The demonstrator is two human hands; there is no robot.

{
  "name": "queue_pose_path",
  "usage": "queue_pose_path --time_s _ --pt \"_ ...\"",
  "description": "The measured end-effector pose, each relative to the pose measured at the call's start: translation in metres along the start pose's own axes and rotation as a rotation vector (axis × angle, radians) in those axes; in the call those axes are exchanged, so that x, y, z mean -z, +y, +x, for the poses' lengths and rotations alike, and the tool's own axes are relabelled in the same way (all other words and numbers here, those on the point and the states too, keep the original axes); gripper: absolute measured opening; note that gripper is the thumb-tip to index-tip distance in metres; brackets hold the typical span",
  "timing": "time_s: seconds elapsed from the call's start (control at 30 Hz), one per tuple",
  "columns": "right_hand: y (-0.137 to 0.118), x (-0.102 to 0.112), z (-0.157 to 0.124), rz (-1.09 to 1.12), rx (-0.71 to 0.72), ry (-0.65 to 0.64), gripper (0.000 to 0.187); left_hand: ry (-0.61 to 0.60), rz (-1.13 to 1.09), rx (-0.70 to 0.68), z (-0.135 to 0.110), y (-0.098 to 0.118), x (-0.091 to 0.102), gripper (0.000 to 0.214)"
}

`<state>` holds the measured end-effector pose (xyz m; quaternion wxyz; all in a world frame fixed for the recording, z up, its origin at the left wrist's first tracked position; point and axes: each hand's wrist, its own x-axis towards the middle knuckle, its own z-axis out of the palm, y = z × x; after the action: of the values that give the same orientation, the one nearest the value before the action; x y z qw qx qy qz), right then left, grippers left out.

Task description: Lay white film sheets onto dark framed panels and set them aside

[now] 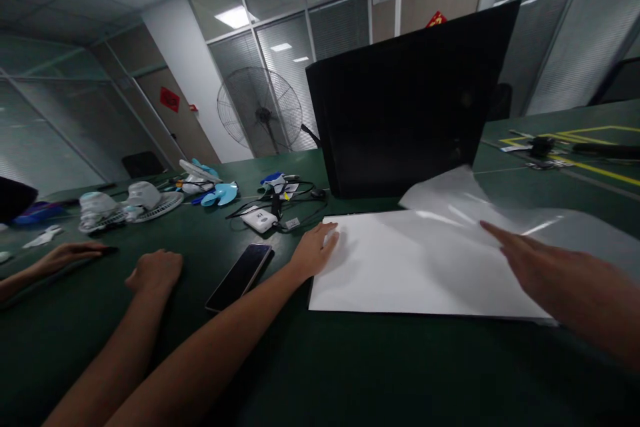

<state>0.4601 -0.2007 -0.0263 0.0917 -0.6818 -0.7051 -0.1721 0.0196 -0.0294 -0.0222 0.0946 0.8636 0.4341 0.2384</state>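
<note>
White sheet [420, 267] lies flat on the green table, long edge toward us. A thin, glossy translucent film [500, 213] lifts off its far right corner, curled upward, possibly still attached underneath.

White sheet [415, 267], centre frame: matt, smooth, paper-like; clear film [500, 210] lifting off its right side is glossy, thin plastic catching glare. Tabletop [320, 373]: dark green, matt, smooth covering. Phone [240, 277], lower left of centre, has a glossy glass face; black panel [405, 107] above centre looks dull, smooth plastic.
</note>
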Motion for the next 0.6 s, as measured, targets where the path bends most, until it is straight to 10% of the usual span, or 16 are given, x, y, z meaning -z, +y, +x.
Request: queue_pose_path --time_s 0.2,0.33,0.6 --pt "-0.071 0.000 -0.007 0.360 0.424 -0.127 0.053 -0.004 -0.016 0.041 -0.002 0.000 -0.001 0.071" --pt "-0.077 0.023 -0.002 0.470 0.386 -0.274 0.061 -0.105 0.062 0.030 0.001 0.002 0.000 0.083" --pt "0.066 -0.029 0.037 0.269 -0.345 -0.086 0.087 -0.154 0.076 -0.046 0.005 -0.007 -0.003 0.052"
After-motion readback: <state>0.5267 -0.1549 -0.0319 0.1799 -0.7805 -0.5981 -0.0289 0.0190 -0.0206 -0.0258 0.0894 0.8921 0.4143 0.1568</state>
